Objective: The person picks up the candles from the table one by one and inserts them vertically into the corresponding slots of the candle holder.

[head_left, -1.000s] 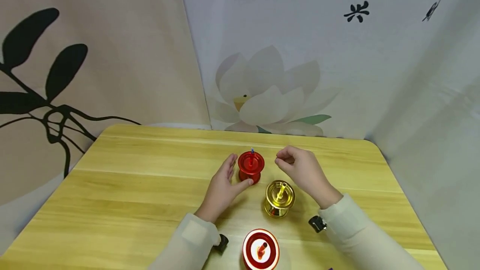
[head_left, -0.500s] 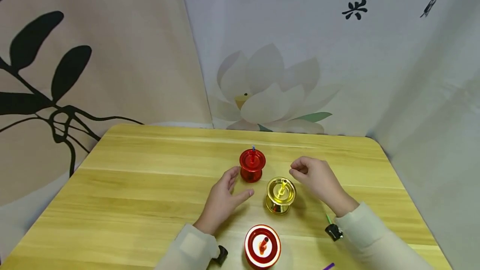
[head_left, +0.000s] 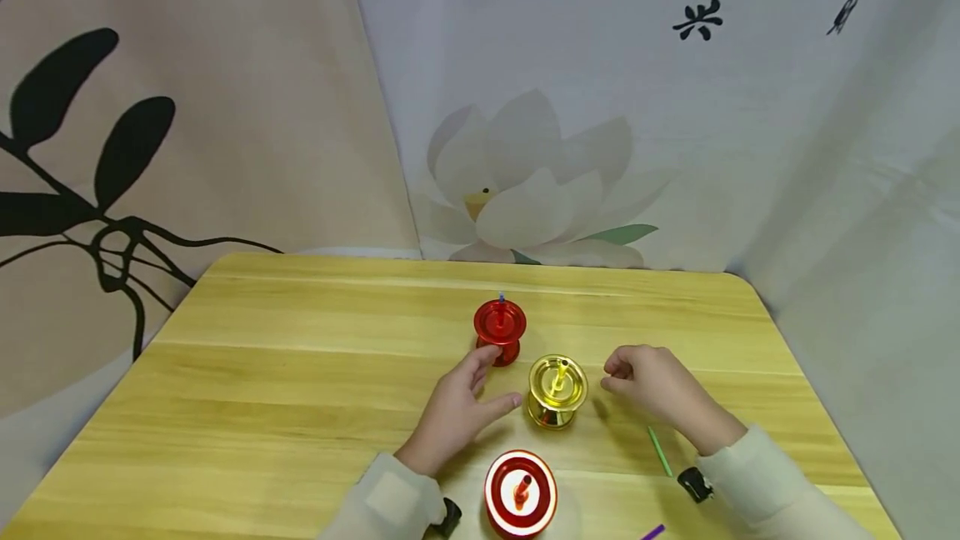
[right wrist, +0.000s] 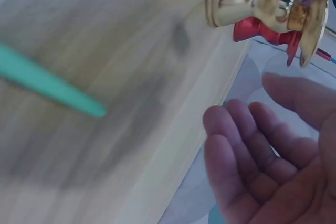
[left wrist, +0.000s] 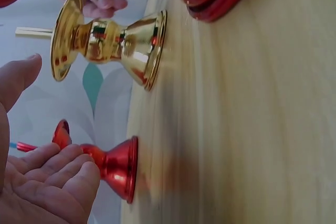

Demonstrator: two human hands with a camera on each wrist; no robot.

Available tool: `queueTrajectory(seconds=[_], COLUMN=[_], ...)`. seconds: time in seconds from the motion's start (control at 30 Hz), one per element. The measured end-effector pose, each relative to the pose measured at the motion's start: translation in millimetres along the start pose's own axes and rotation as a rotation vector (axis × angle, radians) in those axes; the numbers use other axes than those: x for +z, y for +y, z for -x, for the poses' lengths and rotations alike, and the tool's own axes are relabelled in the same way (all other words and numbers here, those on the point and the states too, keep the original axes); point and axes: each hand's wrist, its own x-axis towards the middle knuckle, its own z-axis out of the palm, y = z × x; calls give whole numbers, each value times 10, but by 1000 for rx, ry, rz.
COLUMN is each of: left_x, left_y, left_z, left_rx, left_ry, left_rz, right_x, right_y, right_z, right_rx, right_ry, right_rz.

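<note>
My left hand (head_left: 459,415) is spread between the far red candle holder (head_left: 500,322) and the gold candle holder (head_left: 557,385). Its thumb points at the gold one, while its fingertips overlap the red one's base in the head view. A small blue tip (head_left: 502,297) sticks out of the red holder's tube. To the right of the gold holder hovers my right hand (head_left: 667,386), fingers loosely bent with nothing between them. Below it a thin green stick (head_left: 660,451) lies on the table; the right wrist view shows the green stick (right wrist: 52,83) close up.
A nearer red candle holder (head_left: 521,493) with a bright white ring stands at the front. Part of a purple stick (head_left: 653,532) shows at the bottom edge. Printed curtains (head_left: 540,23) hang behind the wooden table (head_left: 300,407).
My left hand has left the far red holder's side and come nearer the gold one. My right hand has moved right and toward me, uncovering the green stick.
</note>
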Motion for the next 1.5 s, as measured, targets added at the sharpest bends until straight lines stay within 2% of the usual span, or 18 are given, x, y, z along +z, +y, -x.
queueTrajectory(seconds=[0.37,0.73,1.1,1.3,1.5], left_x=[129,222,330,358,352], left_y=[7,91,117,101,95], left_z=[-31,-104,-172,-208,-246], left_rx=[45,61,73,64,77], left_ry=[-81,-154,-205,-233,-247], left_rz=[43,74,107,17,18], right_x=[40,44,89,114,116], right_y=[223,298,312,303,282], right_z=[174,359,413,406,433], right_rx=[70,98,104,117,28], right_ry=[-133,-141,-195,-162,-101], right_rz=[31,140,103,81,39])
